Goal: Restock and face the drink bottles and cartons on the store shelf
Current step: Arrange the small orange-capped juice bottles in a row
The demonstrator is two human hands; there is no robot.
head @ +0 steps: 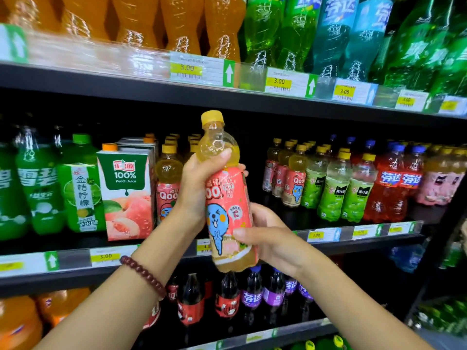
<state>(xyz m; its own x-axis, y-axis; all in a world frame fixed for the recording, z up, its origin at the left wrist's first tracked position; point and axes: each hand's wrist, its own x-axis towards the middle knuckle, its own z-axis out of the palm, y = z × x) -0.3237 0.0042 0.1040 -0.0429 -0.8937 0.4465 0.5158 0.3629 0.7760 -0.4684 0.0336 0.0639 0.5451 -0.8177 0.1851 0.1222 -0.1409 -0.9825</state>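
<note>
Now | left hand grips Qoo bottle shoulder | right hand grips its base

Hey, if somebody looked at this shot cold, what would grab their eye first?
First, the pink-labelled plastic juice bottle with a yellow cap, held up mid-frame before the middle shelf; the left hand grips its upper part, the right hand its lower part. Next, the white-and-green peach juice carton at the left of that shelf, and the dark red bead bracelet on the left wrist.

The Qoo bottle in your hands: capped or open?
Capped. The Qoo bottle has its yellow cap seated on the neck, held slightly tilted by the left hand and right hand.
</note>
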